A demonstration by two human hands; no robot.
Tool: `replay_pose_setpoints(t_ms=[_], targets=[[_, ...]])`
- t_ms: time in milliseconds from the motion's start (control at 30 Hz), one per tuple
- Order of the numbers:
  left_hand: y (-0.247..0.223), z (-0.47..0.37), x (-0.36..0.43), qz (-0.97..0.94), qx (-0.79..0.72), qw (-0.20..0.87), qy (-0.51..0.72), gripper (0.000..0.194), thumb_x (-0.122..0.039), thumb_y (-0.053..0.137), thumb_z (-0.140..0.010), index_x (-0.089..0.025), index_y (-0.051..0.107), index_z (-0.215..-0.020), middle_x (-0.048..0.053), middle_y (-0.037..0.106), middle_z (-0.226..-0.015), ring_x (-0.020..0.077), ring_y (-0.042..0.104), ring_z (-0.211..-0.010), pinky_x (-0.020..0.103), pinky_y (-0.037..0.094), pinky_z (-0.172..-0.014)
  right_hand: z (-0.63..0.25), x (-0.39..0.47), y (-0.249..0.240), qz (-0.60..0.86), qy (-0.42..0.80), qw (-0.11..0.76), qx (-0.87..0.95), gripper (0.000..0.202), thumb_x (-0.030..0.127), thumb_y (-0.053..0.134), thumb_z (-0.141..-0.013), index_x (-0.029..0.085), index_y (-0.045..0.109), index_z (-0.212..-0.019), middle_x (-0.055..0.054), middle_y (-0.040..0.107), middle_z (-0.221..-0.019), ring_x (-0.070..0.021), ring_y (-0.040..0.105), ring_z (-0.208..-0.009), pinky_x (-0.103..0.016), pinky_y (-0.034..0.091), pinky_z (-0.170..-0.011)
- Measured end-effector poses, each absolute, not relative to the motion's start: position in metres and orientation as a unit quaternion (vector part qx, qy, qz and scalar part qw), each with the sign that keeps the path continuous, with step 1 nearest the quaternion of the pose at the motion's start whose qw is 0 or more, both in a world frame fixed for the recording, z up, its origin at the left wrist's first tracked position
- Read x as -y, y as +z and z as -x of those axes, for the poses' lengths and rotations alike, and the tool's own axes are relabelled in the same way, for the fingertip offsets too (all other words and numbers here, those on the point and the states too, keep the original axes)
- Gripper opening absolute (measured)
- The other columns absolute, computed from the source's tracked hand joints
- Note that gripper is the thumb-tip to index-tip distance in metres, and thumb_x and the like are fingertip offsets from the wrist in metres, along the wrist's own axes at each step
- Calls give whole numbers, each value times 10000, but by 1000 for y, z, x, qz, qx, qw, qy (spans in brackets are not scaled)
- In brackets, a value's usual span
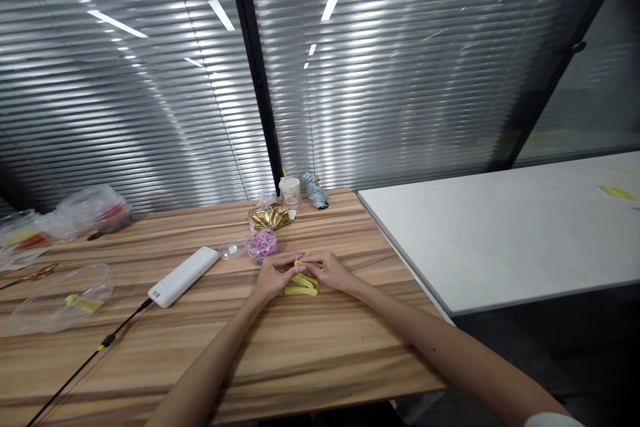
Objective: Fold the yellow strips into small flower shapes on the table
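Handling is under way at fingertip level: a small pale item [297, 266] is pinched by the nearly closed left hand [273, 278] and right hand [333, 272] above yellow-green strips [301, 291] on the bench [350, 360], steady opposed control apparently being required.

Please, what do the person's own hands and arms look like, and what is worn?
The left hand and right hand have no gloves, and no watch or bracelet is visible. A white sleeve edge shows on the right arm; no sleeve is in view on the left. I cannot tell about rings.
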State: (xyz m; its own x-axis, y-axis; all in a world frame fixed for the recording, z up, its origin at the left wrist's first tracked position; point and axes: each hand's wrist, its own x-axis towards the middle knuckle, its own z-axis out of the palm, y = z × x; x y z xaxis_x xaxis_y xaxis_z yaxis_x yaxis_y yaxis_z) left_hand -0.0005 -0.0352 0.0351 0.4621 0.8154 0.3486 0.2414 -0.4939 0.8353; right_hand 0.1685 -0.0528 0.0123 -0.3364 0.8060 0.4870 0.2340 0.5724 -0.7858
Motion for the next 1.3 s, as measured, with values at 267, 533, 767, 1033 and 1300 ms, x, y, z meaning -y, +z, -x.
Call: replay_pose_setpoints(t_ms=[267, 533, 767, 1033, 1300], targets=[[31, 0, 35, -732, -340, 427, 407, 330, -357, 598, -707, -135, 657, -944, 117, 627, -1021, 248, 579, -962, 385, 447, -864, -169, 53, 14, 355, 299, 455, 760, 270, 302, 446, -835, 207, 633, -1004, -41, 644, -1007, -187, 603, -905, -309, 458, -784], [27, -3, 33, -756, -372, 379, 382, 291, -335, 640, -654, -156, 680, -881, 96, 659, -946, 238, 601, -907, 376, 465, -837, -167, 51, 3, 403, 170, 436, 787, 193, 184, 486, -785, 177, 661, -867, -46, 677, -885, -169, 616, -813, -270, 451, -746], [34, 0, 31, -770, -350, 384, 371, 277, -307, 656, -635, -163, 683, -870, 104, 649, -976, 236, 593, -921, 378, 458, -838, -165, 53, -2, 399, 101, 456, 789, 147, 219, 452, -827, 175, 590, -845, -59, 652, -833, -162, 592, -761, -260, 435, -682], [30, -4, 30, -743, -360, 443, 349, 325, -350, 659, -627, -123, 682, -859, 105, 669, -894, 230, 612, -805, 314, 485, -690, -165, 57, 1, 398, 78, 481, 778, 118, 171, 430, -826, 178, 548, -821, -52, 624, -794, -154, 571, -737, -252, 423, -664], [28, -9, 33, -782, -350, 389, 339, 283, -386, 613, -679, -126, 686, -763, 81, 669, -785, 194, 588, -726, 284, 445, -671, -165, 57, 1, 423, 59, 516, 742, 167, 186, 421, -832, 172, 588, -833, -56, 626, -769, -159, 570, -712, -263, 428, -656]])
